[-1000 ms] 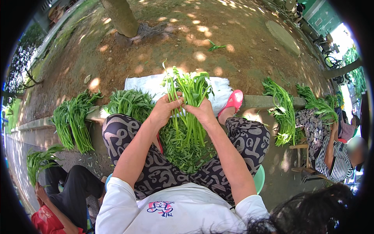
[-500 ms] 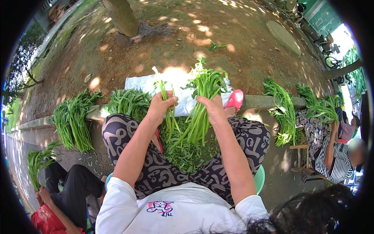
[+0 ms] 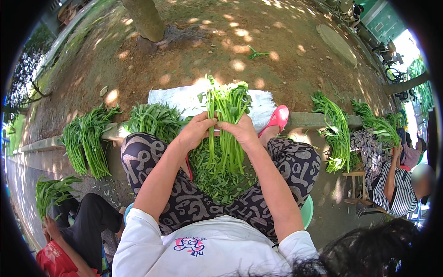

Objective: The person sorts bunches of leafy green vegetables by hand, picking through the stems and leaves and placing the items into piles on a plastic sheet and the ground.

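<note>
In front of me, my right hand (image 3: 241,130) is closed round a thick bunch of water spinach (image 3: 229,152), its leaves up and its pale stems hanging down. My left hand (image 3: 198,130) pinches a few stems (image 3: 211,145) against the left side of that bunch, and the two hands nearly touch. Beneath them, between my knees, lies a heap of loose trimmed leaves (image 3: 217,184). A white woven sheet (image 3: 177,98) is spread just beyond, with another pile of greens (image 3: 154,122) at its left.
More bunches lie along the low kerb (image 3: 302,121), at left (image 3: 90,143) and right (image 3: 337,138). My foot in a pink sandal (image 3: 277,119) rests by the sheet. One person in red (image 3: 57,258) sits at left holding greens; another in stripes (image 3: 397,189) sits at right.
My hands have come together, bringing the left hand's few stems against the right hand's bunch. The bunch has shifted left. At left, the other person's greens have lowered slightly.
</note>
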Tool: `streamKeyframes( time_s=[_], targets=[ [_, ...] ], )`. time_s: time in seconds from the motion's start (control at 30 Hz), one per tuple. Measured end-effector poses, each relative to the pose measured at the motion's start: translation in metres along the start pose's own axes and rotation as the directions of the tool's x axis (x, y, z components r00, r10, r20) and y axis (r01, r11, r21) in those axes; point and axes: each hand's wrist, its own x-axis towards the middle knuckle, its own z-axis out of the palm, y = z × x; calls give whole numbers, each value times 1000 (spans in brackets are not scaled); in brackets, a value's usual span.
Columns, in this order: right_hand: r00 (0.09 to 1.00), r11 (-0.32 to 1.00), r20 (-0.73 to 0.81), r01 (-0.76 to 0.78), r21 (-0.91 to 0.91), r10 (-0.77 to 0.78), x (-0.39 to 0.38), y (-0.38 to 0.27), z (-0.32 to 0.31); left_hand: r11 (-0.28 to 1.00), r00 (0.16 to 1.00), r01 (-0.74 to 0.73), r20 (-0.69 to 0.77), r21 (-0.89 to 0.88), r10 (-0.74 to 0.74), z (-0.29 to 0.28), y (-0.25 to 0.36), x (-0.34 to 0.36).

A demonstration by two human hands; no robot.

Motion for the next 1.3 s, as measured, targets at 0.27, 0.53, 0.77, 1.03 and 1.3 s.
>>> streamKeyframes(
  time_s=[0.27, 0.53, 0.77, 1.03, 1.3],
  targets=[
    [998, 998, -38, 45, -35, -46, 3, 8, -3, 1000, 1000, -3, 16, 9, 3, 2, 0, 1],
    [992, 971, -11, -117, 211, 122, -5, -10, 0, 995, 999, 14, 46, -94, -10, -1, 0, 2],
    [989, 973, -5, -144, 180, 147, -2, 1, -4, 990, 994, 34, 104, -140, -19, 7, 0, -1],
    [991, 990, 22, -135, 36, 134, -3, 4, 4, 991, 994, 66, 98, -112, -55, 6, -11, 5],
    [989, 929, 141, 95, -358, -47, -4, -2, 9, 975, 996, 84, 43, -204, -76, 6, -13, 2]
  ],
)
